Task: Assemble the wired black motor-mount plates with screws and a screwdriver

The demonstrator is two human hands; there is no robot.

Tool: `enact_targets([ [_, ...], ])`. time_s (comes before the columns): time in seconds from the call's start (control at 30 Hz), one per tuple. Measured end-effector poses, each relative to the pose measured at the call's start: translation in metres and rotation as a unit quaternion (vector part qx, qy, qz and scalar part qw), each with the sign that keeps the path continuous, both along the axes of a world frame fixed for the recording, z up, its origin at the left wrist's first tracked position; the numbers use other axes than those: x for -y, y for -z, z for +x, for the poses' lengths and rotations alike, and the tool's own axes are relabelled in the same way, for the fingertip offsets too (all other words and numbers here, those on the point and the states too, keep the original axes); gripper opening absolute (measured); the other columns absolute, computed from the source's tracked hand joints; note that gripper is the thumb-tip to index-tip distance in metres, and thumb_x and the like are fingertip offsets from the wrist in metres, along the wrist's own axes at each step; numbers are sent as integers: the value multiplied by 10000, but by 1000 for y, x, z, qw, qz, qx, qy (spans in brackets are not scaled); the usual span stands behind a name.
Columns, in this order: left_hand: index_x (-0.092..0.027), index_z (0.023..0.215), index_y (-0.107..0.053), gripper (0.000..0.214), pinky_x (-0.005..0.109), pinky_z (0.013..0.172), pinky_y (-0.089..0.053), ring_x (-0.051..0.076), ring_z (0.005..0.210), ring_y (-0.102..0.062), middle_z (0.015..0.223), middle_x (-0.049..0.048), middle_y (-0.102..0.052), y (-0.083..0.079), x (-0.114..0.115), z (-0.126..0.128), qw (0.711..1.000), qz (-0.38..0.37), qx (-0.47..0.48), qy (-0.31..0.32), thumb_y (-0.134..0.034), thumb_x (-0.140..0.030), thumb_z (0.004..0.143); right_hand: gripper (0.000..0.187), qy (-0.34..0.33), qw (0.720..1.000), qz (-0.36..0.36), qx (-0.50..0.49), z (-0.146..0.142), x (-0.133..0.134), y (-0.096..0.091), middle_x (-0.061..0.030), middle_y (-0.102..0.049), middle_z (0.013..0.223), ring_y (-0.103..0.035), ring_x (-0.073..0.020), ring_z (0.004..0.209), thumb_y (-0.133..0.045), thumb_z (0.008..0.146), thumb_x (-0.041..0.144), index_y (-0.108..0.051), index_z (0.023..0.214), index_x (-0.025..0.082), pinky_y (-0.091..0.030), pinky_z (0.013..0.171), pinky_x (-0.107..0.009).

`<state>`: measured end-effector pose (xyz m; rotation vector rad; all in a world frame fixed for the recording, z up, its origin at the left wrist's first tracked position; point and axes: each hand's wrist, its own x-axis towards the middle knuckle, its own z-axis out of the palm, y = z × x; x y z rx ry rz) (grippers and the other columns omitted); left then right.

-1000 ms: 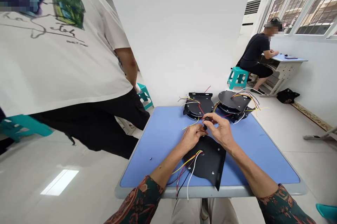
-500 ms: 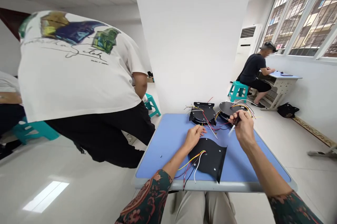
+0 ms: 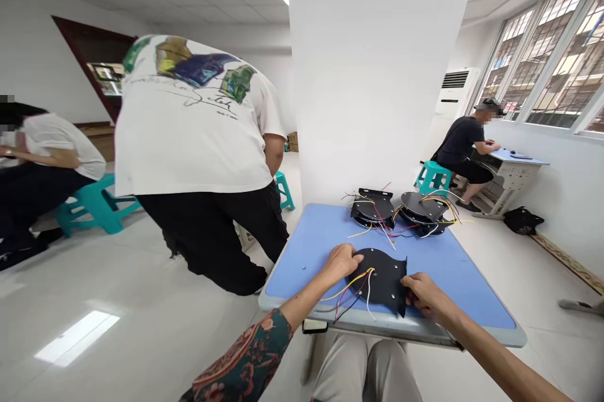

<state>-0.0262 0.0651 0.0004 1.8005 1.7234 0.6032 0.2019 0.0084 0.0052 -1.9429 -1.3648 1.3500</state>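
Blue-topped bench [image 3: 453, 292], far end: two wired black plate assemblies, one left [image 3: 372, 210], one right [image 3: 423, 206]. Near edge: curved black metal plate [image 3: 384, 282] lies flat, long axis running roughly left to right, between both hands. Left hand [image 3: 340, 265] rests palm-down on its left edge, grip open. Right hand [image 3: 421, 295] sits at its right edge, fingers curled; clamping cannot be told. Coloured wires [image 3: 352, 297] leave the plate's centre hole toward near left, closer to the left hand.
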Motion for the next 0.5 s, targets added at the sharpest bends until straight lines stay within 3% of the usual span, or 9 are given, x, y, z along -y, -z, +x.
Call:
enact_targets([
  [0.07,-142,864,-731,234,282,785,-521,217,886,-706,854,82,-759,-2,3,-7,991,-75,113,-9,-720,-375,845,372,2,1000,-7,-20,-2,-7,-6,53,-395,426,-170,-24,340,-497,889,267,-426,533,185,-98,356,-186],
  [0.13,-129,813,-700,302,275,697,-531,192,763,-692,745,55,-725,-4,2,-17,954,-145,263,-9,-745,-427,831,393,-14,999,-1,-37,-4,-15,-18,77,-316,398,-154,-25,342,-509,894,299,-433,525,188,-88,350,-175],
  [0.23,-118,824,-682,334,267,657,-544,167,692,-678,721,43,-717,-17,-5,-33,898,-153,413,-6,-836,-407,757,392,-33,998,25,-37,-15,-32,-50,80,-308,387,-151,-24,341,-519,900,311,-440,535,194,-82,344,-168],
  [0.37,-98,884,-692,279,282,648,-587,172,680,-699,789,79,-751,-48,-31,-60,862,-133,490,-17,-874,-232,721,411,-44,993,87,-61,-44,-65,-100,65,-376,424,-179,-15,361,-600,900,390,-427,582,196,-98,355,-169],
  [0.5,-94,748,-644,159,256,583,-598,159,586,-681,647,59,-697,-68,-66,-102,839,-95,516,-148,-790,-31,744,460,-64,984,134,-94,-57,-87,-120,105,-335,480,-169,-14,396,-700,828,589,-551,728,165,-80,373,-168],
])
